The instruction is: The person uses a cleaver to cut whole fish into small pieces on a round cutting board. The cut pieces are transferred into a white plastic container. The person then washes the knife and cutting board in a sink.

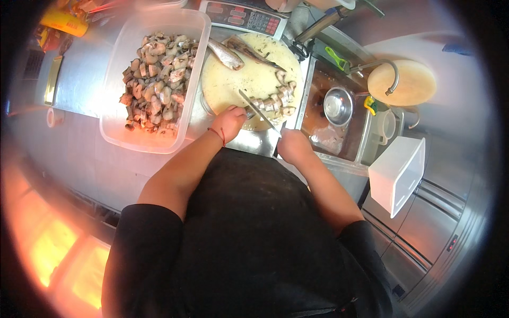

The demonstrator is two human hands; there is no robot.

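Note:
On a round, yellowish cutting board [222,85], my left hand [231,121] grips the near end of a fish [251,111]. My right hand [294,146] is closed around the handle of a knife [260,112], whose blade slants up and left across the fish beside my left fingers. Cut fish slices [278,100] lie in a curved row right of the blade. A whole-looking piece of fish [226,54] and a darker one [254,53] rest at the board's far side. Left of the board stands a translucent plastic tub [186,119] holding many fish chunks [159,83].
A digital scale [244,18] is behind the board. The sink [310,103] at the right holds a metal bowl [338,106], with a faucet [393,77] above. A white plastic bin [391,175] stands at the sink's near right. Scissors [300,49] lie near the board's far right.

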